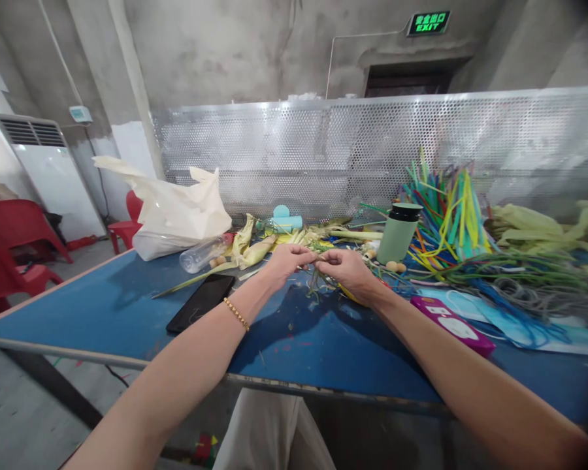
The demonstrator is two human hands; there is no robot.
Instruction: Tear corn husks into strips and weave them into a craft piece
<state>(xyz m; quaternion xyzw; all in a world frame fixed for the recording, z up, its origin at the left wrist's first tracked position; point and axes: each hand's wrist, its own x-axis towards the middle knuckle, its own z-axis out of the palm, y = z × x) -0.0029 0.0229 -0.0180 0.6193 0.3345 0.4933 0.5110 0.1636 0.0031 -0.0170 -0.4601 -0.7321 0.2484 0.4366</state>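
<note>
Above the blue table (142,307), my left hand (288,262) and my right hand (349,269) meet with fingertips nearly touching. Both are closed in a pinch on a small bunch of thin green grass-like strands (316,281), whose loose ends dangle below the fingers. The fingers partly cover the bunch, so its exact shape is hidden. Pale green corn husks (257,251) lie beyond my left hand. To the right of my right hand stands a green tumbler with a black lid (398,235), small round wooden beads (396,266) at its base.
A black phone (202,303), clear plastic bottle (203,254) and white plastic bag (183,212) are on the left. At right are colourful strips (458,222), grey cord coils (524,297), a purple box (451,325) and blue face masks (558,333). A perforated metal panel (284,156) backs the table.
</note>
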